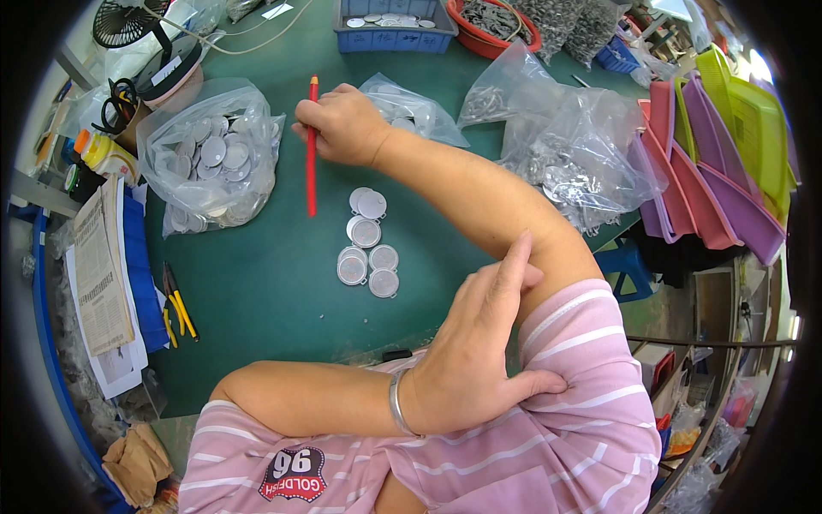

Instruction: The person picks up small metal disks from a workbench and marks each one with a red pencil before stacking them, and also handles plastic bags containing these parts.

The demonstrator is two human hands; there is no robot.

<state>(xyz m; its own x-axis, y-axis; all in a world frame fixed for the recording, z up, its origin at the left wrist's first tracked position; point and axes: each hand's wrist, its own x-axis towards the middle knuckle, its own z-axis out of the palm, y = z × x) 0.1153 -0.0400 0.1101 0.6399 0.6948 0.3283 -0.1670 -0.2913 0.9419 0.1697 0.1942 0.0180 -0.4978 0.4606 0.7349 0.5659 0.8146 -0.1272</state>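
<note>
My right hand (342, 126) is closed around a long red pencil (312, 176), which stands out above and below the fist over the table. My left hand (475, 338) rests against my right arm near the elbow, fingers stretched and thumb apart, holding nothing. Below the pencil, several round silver metal discs (366, 232) with small tabs lie in a loose, partly overlapping column on the green table (257, 300). Left of the right hand stands an open clear plastic bag (210, 163) of similar discs. A smaller bag of discs (407, 107) lies just beyond the right wrist.
Yellow-handled pliers (178, 313) lie at the left, beside a blue bin topped with papers (103, 274). At the back are a blue crate (394, 38) of discs and a red basin (497, 43). Bagged metal parts (582, 163) and stacked colored trays (702, 163) occupy the right.
</note>
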